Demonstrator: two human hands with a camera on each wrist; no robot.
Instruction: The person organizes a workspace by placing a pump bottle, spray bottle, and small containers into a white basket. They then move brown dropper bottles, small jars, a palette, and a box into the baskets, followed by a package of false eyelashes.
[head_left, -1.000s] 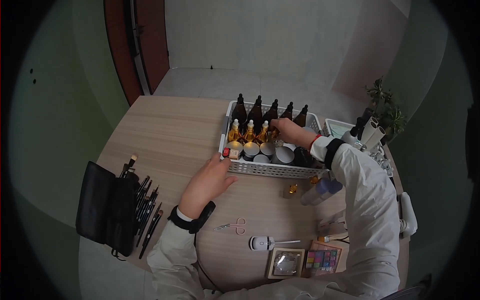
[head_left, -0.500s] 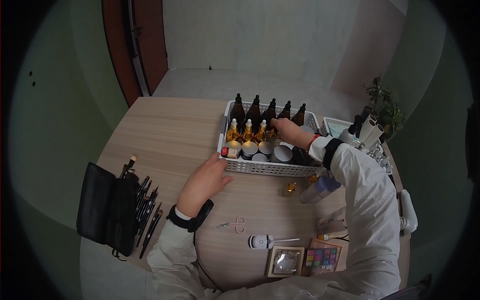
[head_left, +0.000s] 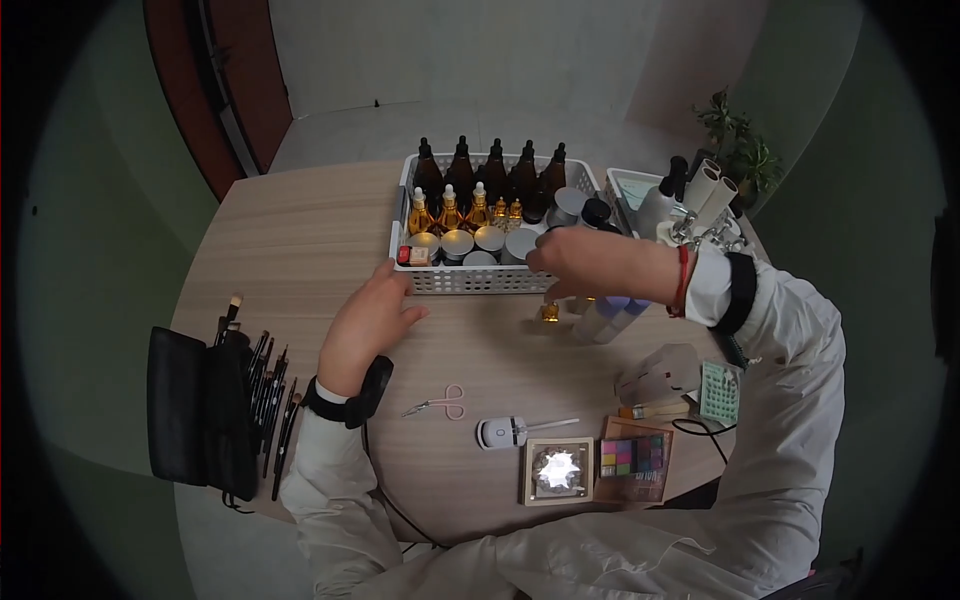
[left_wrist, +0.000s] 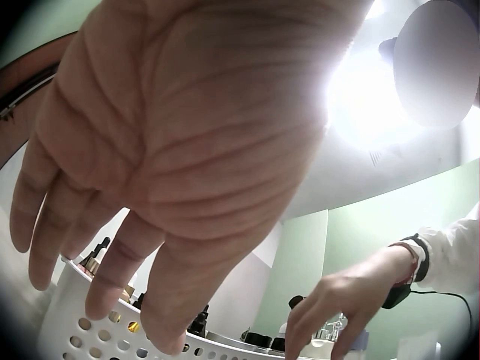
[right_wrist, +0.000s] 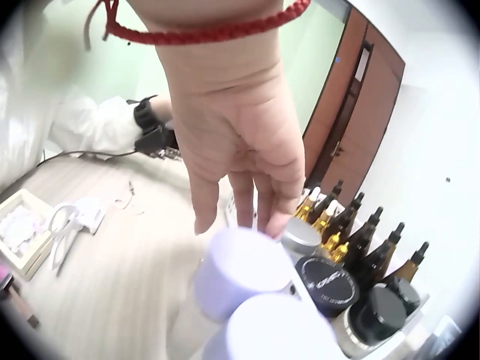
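Observation:
A white perforated basket point(head_left: 480, 280) holds dark dropper bottles point(head_left: 497, 175) at the back, amber dropper bottles point(head_left: 450, 212), small gold-capped bottles point(head_left: 508, 214) and silver-lidded jars point(head_left: 457, 244). My left hand point(head_left: 365, 325) rests its fingertips at the basket's front left corner, fingers fairly straight. Over the front right edge hovers my right hand point(head_left: 600, 265), its fingers pointing down and apart from the thumb, with nothing seen between them. Close below them a small gold-capped bottle point(head_left: 550, 314) stands on the table. Beside it are purple-capped bottles point(right_wrist: 244, 270).
Pink scissors point(head_left: 440, 402), a white handheld device point(head_left: 502, 432), a square framed box point(head_left: 557, 470) and a colourful palette point(head_left: 635, 457) lie near the front. Makeup brushes point(head_left: 268, 385) in a black case point(head_left: 200, 410) are at left. A second white basket point(head_left: 620, 190) stands at right.
My right hand has come out of the basket toward its front edge, uncovering two small gold-capped bottles inside. My left hand stays at the corner. The head view has shifted.

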